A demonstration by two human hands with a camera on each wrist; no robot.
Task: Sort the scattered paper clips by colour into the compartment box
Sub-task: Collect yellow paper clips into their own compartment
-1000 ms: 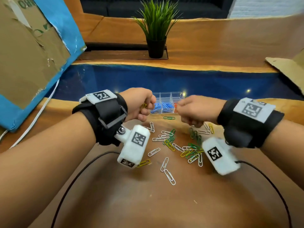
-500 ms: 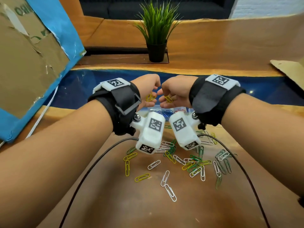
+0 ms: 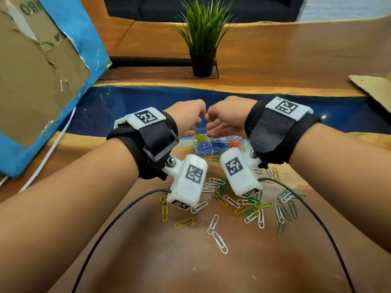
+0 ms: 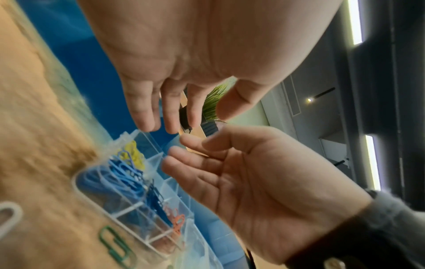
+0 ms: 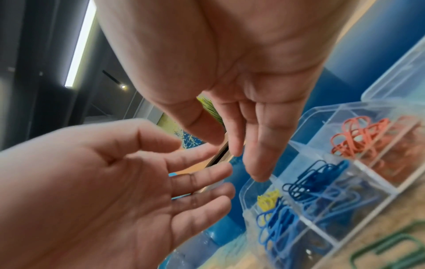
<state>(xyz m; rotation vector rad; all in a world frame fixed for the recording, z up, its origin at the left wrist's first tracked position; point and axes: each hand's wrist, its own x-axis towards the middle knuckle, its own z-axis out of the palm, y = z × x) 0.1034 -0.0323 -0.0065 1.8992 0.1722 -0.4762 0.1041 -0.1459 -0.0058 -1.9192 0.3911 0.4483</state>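
Note:
The clear compartment box stands on the table just under both hands. It holds yellow clips in a far left cell, blue clips and orange clips. My left hand and right hand hover side by side over the yellow cell. In the left wrist view the left hand has straight fingers and holds nothing. The right hand also points its fingers down, empty, above the box. Several scattered clips, white, yellow and green, lie nearer to me.
A potted plant stands at the back. A cardboard sheet with blue edging leans at the left, and more cardboard lies at the right. Black cables run from the wrist cameras across the near table. A green clip lies beside the box.
Both hands gripped yellow clips half a second ago. They have moved forward over the box and their fingers have opened; yellow clips now lie in the far left cell.

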